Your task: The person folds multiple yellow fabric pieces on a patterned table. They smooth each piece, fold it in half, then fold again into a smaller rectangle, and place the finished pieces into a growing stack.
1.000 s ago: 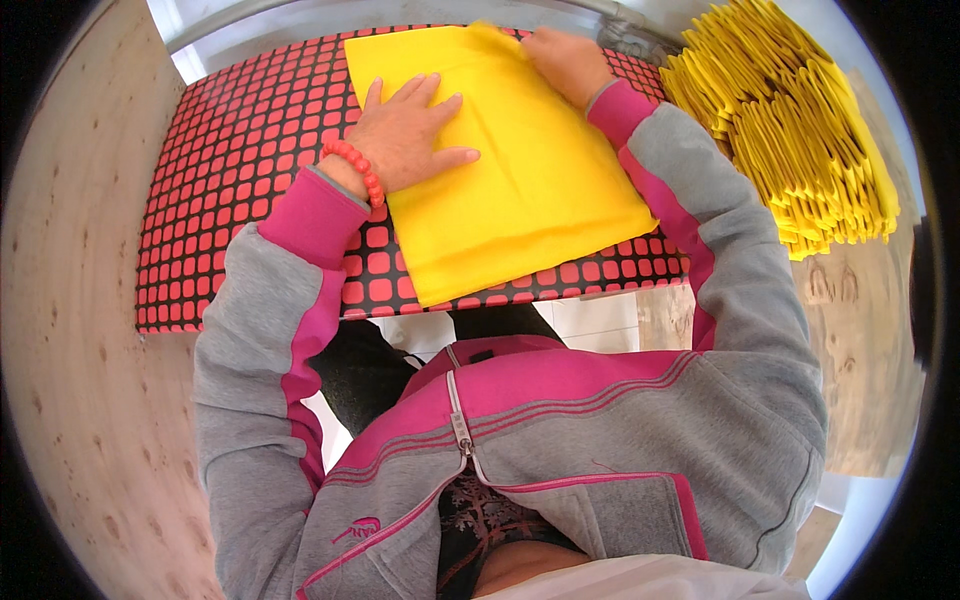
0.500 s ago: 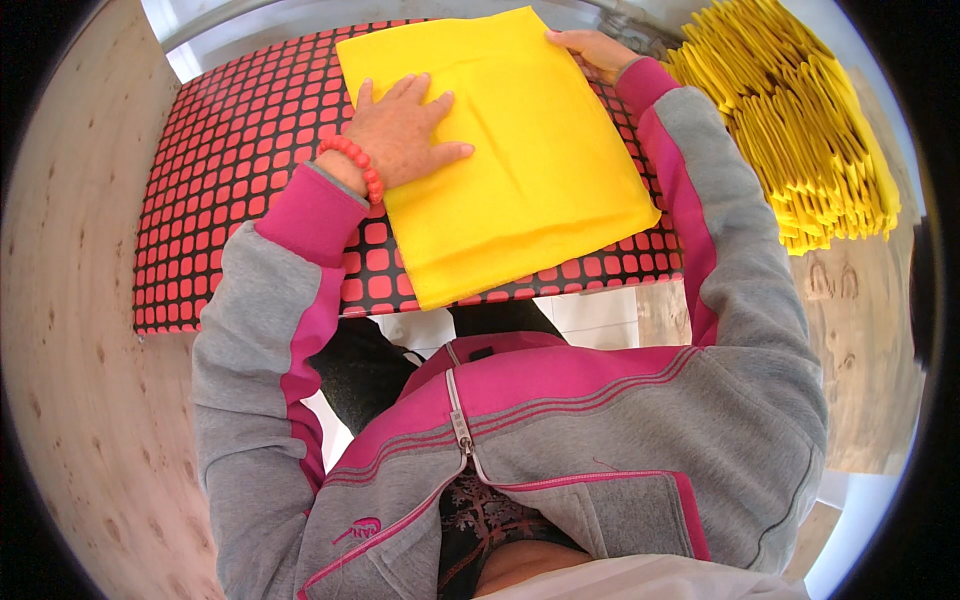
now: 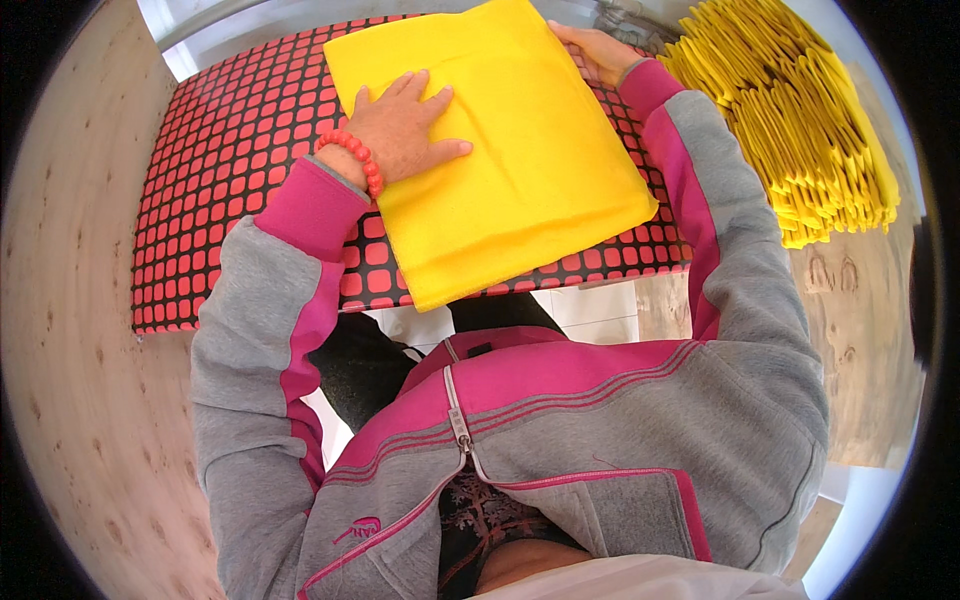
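Note:
A bright yellow folded piece of cloth lies at a slant on a table covered in a red-and-black square pattern. Its near edge reaches the front of the table. My left hand, with a red bead bracelet at the wrist, rests flat on the left part of the cloth, fingers spread. At the far right corner, my right hand pinches the cloth's edge, its thumb beside the top face. The fingertips there are partly hidden by the cloth.
To the right stands a tall pile of folded yellow cloths, close to my right forearm. A pale wooden surface runs along the left side. Behind the table there is a grey metal tube.
The far edge of the cloth has shifted slightly away from me and to the left, with my right hand still at its corner. My left hand has stayed nearly in place.

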